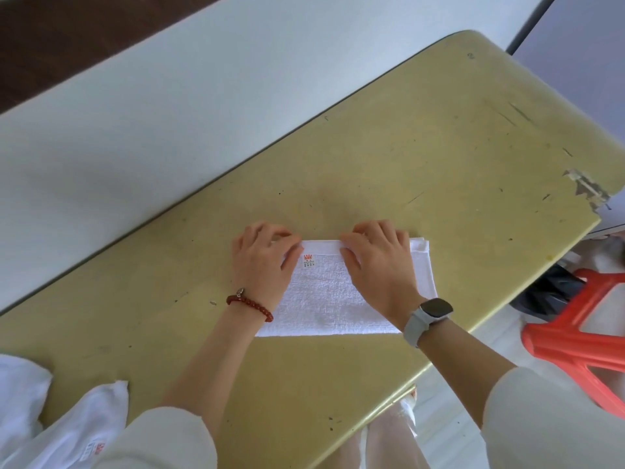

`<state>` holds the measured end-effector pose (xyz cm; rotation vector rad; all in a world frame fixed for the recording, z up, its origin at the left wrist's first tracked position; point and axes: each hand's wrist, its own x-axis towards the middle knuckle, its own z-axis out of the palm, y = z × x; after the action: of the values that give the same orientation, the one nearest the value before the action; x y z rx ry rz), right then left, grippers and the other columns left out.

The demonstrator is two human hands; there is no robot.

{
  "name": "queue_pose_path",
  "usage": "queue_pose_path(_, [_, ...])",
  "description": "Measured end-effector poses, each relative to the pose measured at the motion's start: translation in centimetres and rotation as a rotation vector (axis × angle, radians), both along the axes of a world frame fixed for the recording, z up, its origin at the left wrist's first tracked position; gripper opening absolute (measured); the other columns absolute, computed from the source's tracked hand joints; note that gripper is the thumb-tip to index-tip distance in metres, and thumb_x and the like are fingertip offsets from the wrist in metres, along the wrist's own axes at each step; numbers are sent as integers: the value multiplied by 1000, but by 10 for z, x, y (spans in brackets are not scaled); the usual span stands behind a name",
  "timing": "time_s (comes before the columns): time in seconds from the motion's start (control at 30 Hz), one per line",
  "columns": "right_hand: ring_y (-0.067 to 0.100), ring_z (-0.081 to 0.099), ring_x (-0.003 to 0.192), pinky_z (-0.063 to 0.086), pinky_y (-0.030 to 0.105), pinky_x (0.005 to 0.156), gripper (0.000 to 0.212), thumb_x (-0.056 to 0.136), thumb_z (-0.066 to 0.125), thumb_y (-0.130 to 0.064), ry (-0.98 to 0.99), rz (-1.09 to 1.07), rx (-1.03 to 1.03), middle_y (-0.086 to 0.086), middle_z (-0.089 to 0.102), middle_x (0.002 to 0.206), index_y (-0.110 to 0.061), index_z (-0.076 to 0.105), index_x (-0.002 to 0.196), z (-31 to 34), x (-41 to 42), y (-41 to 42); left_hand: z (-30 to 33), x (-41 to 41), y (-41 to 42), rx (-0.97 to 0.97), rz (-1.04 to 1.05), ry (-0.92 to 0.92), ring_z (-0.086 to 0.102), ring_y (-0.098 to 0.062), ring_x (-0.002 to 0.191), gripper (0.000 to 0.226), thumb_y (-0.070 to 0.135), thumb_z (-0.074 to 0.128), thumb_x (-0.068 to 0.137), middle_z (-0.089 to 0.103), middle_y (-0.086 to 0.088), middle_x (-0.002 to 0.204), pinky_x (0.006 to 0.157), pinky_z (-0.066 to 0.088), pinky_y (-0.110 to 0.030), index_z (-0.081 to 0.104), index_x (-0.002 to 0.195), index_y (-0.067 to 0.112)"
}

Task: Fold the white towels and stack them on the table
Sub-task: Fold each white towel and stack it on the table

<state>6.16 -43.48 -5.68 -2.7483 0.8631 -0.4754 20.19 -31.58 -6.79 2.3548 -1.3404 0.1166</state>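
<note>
One folded white towel (333, 292) lies mid-frame on our yellow table (422, 157). Our left hand (263, 262) and right hand (378, 262) pinch its far edge (fingers curled over the hem). More white towels (67, 421) sit heaped at lower left.

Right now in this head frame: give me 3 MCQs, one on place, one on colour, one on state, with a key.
1. Where does the small label sit on the folded white towel?
A. near its far edge, between the hands
B. at its near edge
C. under the smartwatch

2. What colour is the bead bracelet on the left wrist?
A. green
B. dark red
C. white

3. What are the left hand and right hand doing?
A. hanging off the table
B. lifting the towel
C. resting on the towel's far edge

Key: 1 A, the label shows between the two thumbs; 2 B, the beads are dark red; 3 C, the towel lies flat under both.
</note>
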Motion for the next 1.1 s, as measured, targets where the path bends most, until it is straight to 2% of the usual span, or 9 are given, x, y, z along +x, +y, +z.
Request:
queue_pose_path(0.23, [16,42,77,27,28,72,14,84,51,-17,-59,15,-45,-1,61,79,-13,62,75,-8,2,3,-4,1,1,-114,-57,-85,45,-14,90,19,26,55,82,67,5,79,76,30,-27,71,75,19])
queue_pose_path(0.37, [20,51,69,29,29,71,18,87,47,-16,-43,14,-37,-1,59,73,-13,61,76,-5,4,1,-3,1,-1,-103,-48,-75,46,-13,88,19,24,55,83,68,8,75,76,30,-27,70,73,19])
queue_pose_path(0.53, [21,52,65,37,33,68,22,85,42,-14,35,-14,8,-3,57,67,-14,60,73,-1,12,-4,4,3,-8,-2,-14,-17,41,-12,84,22,20,48,81,64,10,72,75,28,-25,67,70,21])
queue_pose_path(0.67, [24,53,69,37,36,69,13,79,56,-3,97,-31,50,-1,58,69,-14,61,75,1,18,-5,13,2,-18,136,30,40,54,-22,81,12,14,58,77,62,5,73,72,33,-31,64,68,20])
queue_pose_path(0.73, [26,56,74,36,38,76,13,77,58,-2,70,-39,8,1,61,77,-13,62,80,4,18,-3,20,0,-20,161,72,88,58,-28,86,7,12,62,77,64,0,84,74,37,-35,66,79,17])
queue_pose_path(0.83, [28,60,99,30,42,96,23,80,49,-7,7,-17,-85,5,65,100,-11,64,97,9,7,9,26,-17,-13,137,75,13,60,-27,98,26,17,46,83,65,-3,105,84,43,-38,66,99,15])
queue_pose_path(0.97, [30,43,128,20,54,106,40,90,35,-22,202,33,-65,10,52,133,-13,54,123,2,-14,36,6,-53,8,292,-28,-35,36,-29,130,40,30,28,94,52,-6,134,105,20,-48,48,127,19])
queue_pose_path(1.03, [31,34,134,16,54,108,45,93,28,-33,317,17,-6,10,41,143,-21,43,134,-7,-24,38,-5,-58,16,414,-14,-22,23,-29,135,48,40,11,97,41,-7,143,106,14,-52,34,136,24])
queue_pose_path(1.1, [31,28,136,14,53,109,49,94,21,-39,383,8,6,8,33,148,-27,32,140,-12,-35,31,-9,-56,20,472,-1,-21,20,-27,135,53,44,2,96,36,-7,146,107,11,-52,29,139,27])
